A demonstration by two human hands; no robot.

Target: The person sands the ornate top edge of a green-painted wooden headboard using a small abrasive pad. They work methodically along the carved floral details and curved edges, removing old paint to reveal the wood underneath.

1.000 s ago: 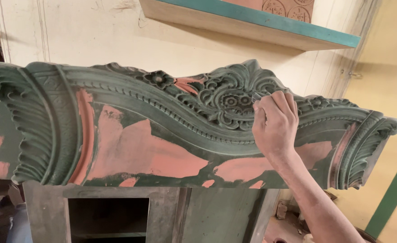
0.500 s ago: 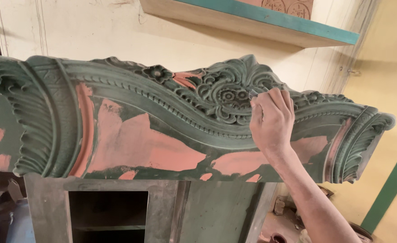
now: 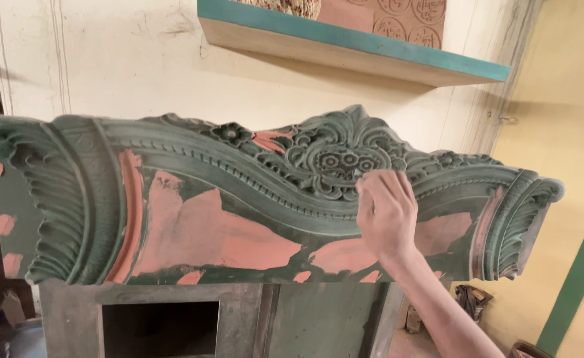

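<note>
The carved panel [image 3: 239, 205] I am working on stands on edge along the top of a grey-green cabinet [image 3: 318, 318], which carries it from below. The panel runs well past the cabinet on both the left and the right. In the cabinet's front, toward the left, there is a dark square opening [image 3: 159, 328]. Farther off, on the wall above, a wooden shelf with a teal front edge [image 3: 345, 43] carries a reddish carved slab [image 3: 404, 20] and a pale object I cannot make out.

I see open wall between the carved panel [image 3: 239, 212] and the shelf [image 3: 351, 46] overhanging it.
</note>
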